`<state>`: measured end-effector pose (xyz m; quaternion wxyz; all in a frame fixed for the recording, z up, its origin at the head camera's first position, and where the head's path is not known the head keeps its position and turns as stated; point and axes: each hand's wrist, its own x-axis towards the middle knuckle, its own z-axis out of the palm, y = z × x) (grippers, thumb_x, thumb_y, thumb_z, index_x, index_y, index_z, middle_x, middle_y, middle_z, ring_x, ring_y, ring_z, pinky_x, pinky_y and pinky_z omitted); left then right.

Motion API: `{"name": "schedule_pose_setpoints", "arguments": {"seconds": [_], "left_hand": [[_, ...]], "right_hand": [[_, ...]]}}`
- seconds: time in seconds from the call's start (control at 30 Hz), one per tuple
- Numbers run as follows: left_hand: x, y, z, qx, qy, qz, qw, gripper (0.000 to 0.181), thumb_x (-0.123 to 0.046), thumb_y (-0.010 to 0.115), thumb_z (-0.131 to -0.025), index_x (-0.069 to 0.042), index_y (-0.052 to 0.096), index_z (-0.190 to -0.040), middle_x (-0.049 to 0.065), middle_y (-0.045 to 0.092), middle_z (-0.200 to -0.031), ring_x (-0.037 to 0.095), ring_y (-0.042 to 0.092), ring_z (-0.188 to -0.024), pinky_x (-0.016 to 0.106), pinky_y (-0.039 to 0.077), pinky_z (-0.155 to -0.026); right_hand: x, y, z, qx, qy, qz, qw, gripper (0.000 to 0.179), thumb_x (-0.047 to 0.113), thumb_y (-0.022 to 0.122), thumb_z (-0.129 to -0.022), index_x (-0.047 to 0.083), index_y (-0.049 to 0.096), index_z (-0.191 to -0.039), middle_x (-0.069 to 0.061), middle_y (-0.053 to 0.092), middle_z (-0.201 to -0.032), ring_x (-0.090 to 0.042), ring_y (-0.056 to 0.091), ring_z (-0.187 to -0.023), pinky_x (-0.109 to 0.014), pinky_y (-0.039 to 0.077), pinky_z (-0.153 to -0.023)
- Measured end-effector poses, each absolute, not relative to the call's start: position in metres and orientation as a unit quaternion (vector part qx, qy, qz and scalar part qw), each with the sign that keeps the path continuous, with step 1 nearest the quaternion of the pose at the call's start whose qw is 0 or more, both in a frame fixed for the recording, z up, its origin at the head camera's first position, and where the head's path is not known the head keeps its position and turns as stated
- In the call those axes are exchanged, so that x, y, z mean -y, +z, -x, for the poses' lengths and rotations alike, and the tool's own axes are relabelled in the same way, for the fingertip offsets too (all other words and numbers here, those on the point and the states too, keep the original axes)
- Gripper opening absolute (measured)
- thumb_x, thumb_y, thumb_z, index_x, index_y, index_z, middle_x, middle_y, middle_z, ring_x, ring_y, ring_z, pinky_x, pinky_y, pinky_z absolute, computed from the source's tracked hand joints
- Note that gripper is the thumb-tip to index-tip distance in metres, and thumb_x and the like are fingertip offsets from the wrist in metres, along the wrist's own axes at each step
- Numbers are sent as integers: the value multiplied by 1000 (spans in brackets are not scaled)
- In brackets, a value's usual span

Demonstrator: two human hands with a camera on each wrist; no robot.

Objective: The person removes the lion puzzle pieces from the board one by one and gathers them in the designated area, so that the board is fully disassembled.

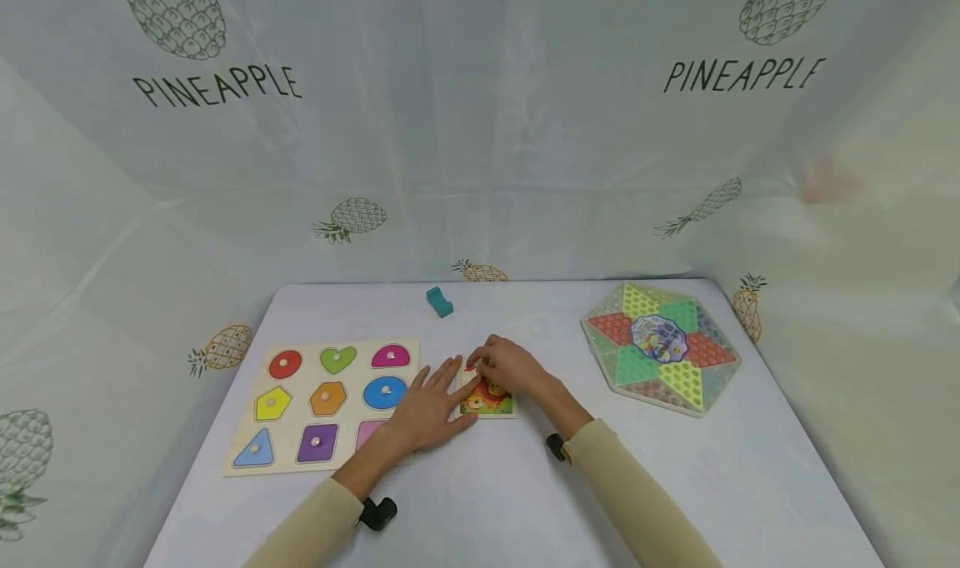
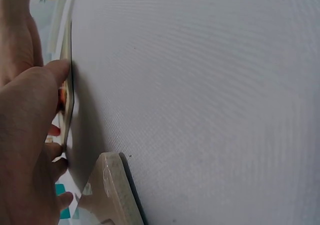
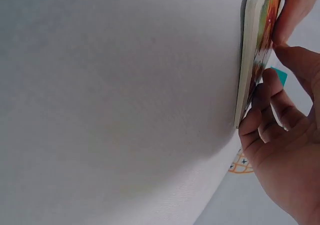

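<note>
A small picture puzzle board point(image 1: 495, 412) with an orange animal on green lies flat on the table between both hands. My left hand point(image 1: 427, 410) rests at its left side, fingers spread, with the index finger reaching over the picture. In the left wrist view the thumb point(image 2: 59, 71) touches the board's near edge. My right hand point(image 1: 512, 366) bends over the upper part of the board, its curled fingertips pinching a small red puzzle piece point(image 1: 471, 366), mostly hidden. The right wrist view shows those fingers point(image 3: 251, 120) against the board's corner.
A wooden shape board point(image 1: 247, 464) with knobbed colored shapes lies left, partly under the left forearm. A teal block point(image 1: 439, 302) sits toward the back. At the right is a hexagonal Chinese checkers box point(image 1: 637, 368). A pineapple-print sheet point(image 1: 480, 135) hangs behind the table.
</note>
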<state>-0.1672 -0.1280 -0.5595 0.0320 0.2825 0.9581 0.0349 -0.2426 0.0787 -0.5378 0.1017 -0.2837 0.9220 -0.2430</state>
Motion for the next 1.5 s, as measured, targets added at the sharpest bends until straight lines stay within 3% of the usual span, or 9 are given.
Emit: {"name": "schedule_pose_setpoints", "arguments": {"seconds": [0.6,0.83,1.13,1.5], "left_hand": [[128,-560,167,-958,48,-281,42,67,-65,45,-98,-37,31,-157,8,15,-169,30,15,-155,57,22,-121],[129,-559,168,-957,49,-283,43,67,-65,46,-98,-36,33,-157,8,18,-168,31,17,-154,59,24,-119],[126,-557,168,-956,36,-286,46,64,-64,43,-99,-38,34,-156,11,18,-168,33,17,-154,60,24,-119],[127,-559,168,-958,41,-281,38,66,-65,46,-97,-38,35,-156,10,22,-167,32,19,-154,60,25,-118]], "right_hand": [[-72,-545,247,-932,-178,301,98,31,22,56,-102,30,69,-129,4,60,-102,-11,52,-85,-28,50,-79],[-71,-545,245,-928,-178,314,89,34,15,55,-101,27,67,-130,1,61,-105,-15,55,-91,-35,51,-85],[-72,-548,247,-931,-166,313,89,35,11,54,-98,28,66,-126,2,59,-101,-14,53,-87,-35,52,-84],[-69,-548,247,-931,-161,313,91,37,10,56,-97,28,65,-129,1,61,-109,-17,56,-94,-39,52,-89]]}}
